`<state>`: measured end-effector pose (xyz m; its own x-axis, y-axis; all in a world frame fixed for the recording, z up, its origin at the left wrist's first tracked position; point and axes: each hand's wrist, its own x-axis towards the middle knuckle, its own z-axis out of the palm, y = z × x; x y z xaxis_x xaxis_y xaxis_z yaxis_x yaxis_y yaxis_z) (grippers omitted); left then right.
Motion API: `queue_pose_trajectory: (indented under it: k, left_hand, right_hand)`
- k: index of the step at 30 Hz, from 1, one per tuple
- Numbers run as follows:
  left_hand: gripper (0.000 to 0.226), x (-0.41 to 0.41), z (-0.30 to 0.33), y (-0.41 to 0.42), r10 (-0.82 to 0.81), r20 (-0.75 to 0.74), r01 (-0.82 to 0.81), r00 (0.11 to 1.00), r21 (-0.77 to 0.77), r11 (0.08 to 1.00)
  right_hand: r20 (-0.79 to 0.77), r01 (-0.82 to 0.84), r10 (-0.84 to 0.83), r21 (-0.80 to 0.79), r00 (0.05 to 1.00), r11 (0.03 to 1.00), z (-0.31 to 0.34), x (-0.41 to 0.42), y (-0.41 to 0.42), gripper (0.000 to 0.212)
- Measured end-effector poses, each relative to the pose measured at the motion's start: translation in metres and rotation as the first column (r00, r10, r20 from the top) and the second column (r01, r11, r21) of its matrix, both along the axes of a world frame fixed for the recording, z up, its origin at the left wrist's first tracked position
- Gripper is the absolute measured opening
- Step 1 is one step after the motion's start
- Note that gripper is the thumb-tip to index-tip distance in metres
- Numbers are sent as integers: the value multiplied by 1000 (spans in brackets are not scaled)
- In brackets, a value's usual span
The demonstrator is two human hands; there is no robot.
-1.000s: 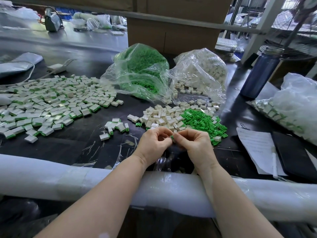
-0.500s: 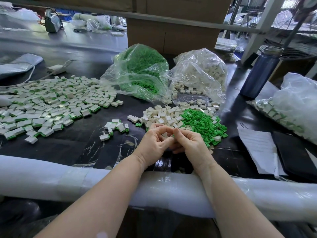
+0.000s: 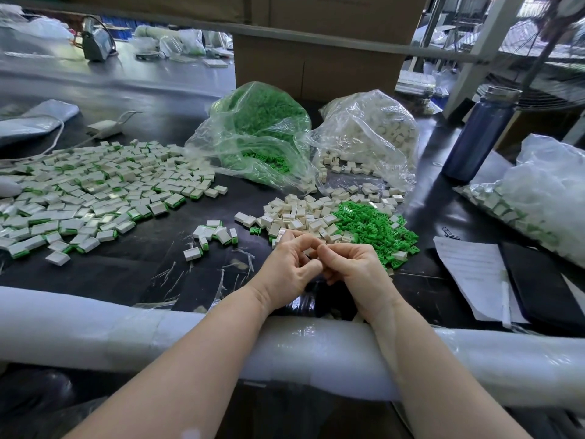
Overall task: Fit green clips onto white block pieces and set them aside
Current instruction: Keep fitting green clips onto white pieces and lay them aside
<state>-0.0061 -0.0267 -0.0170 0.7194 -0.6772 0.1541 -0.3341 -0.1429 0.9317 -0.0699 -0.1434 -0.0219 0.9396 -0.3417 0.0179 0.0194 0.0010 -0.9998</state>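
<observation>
My left hand (image 3: 289,269) and my right hand (image 3: 354,267) meet fingertip to fingertip just above the table's near edge. Both have curled fingers closed round a small piece that the fingers hide almost fully. Right behind them lies a heap of loose white blocks (image 3: 304,217), with a pile of green clips (image 3: 372,226) beside it on the right. A small cluster of fitted blocks (image 3: 218,234) sits left of the hands. A wide spread of fitted blocks (image 3: 91,191) covers the table's left side.
A clear bag of green clips (image 3: 259,134) and a clear bag of white blocks (image 3: 370,134) stand behind the piles. A blue bottle (image 3: 478,134), another bag of parts (image 3: 535,198), papers (image 3: 471,274) and a black folder (image 3: 541,280) lie right. A padded white rail (image 3: 126,327) runs along the front.
Both hands have drawn slightly closer together and turned inward, the fingers folding over the piece. The green bit seen between the fingertips a second ago is now hidden.
</observation>
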Motion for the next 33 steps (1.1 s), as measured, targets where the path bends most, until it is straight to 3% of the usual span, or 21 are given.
queue_pose_trajectory:
  k: [33]
  left_hand:
    - [23,0,-2,0,-16,76,15,997,20,1000]
  right_hand:
    - [18,-30,30,10,999,999,2,-1,0,22]
